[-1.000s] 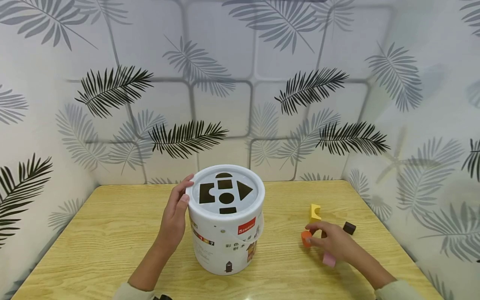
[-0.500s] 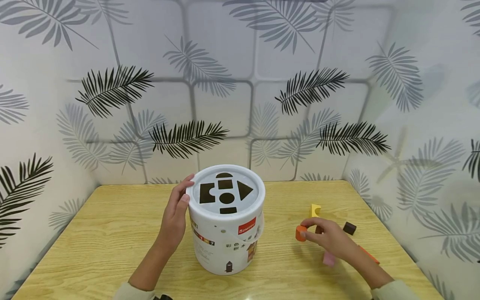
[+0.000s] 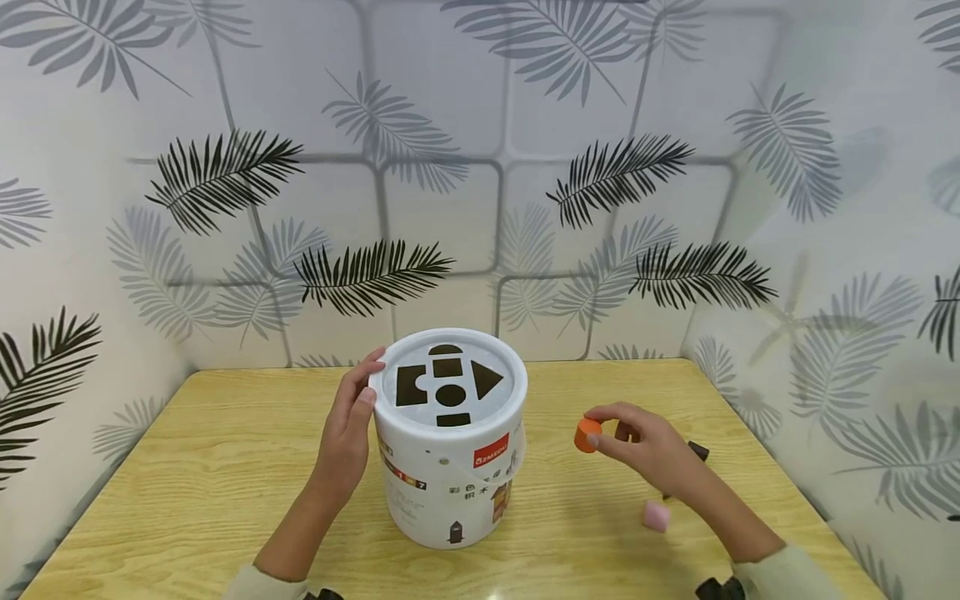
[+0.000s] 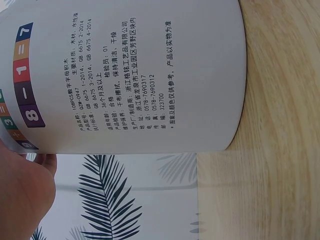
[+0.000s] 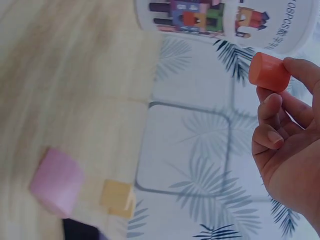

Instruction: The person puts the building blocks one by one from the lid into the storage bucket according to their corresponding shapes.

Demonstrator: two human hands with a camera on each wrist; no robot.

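A white lidded toy-block bucket (image 3: pixel 448 467) stands upright on the wooden table. Its lid (image 3: pixel 390 379) has several shaped holes, among them a circle, a triangle and a half-circle. My left hand (image 3: pixel 347 442) rests against the bucket's left side, fingertips and thumb touching it near the rim. Right of the bucket, my right hand (image 3: pixel 645 442) pinches an orange cylinder block (image 3: pixel 587 435) between thumb and fingers, raised above the table. In the right wrist view this cylinder block (image 5: pixel 269 72) sits at the fingertips, apart from the bucket.
A pink block (image 3: pixel 656 517) and a dark block (image 3: pixel 698 451) lie on the table (image 3: pixel 225 467) near my right forearm. The right wrist view also shows a yellow block (image 5: pixel 118 198). Leaf-patterned walls (image 3: pixel 442 217) stand behind and at both sides.
My right hand has lifted the orange cylinder block off the table and carried it up and left, nearer the bucket. The left hand and the bucket have stayed put.
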